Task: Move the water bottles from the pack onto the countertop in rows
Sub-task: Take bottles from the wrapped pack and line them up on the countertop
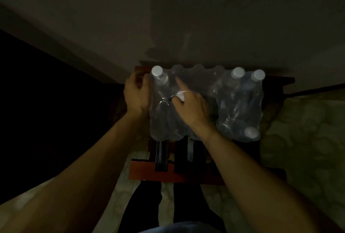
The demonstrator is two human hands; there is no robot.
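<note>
Hardly begun — shrink-wrapped pack (205, 102) on a red wooden stand (168, 174), left hand (137, 93) gripping its side, right hand (188, 104) pinching a bottle cap (180, 96) — no bottles out yet.

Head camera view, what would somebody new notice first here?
The shrink-wrapped pack of water bottles at centre, white caps glinting in the dim room. Both hands are on it: the left hand grips its left edge, and the right hand pinches a bottle cap through the wrap.
</note>
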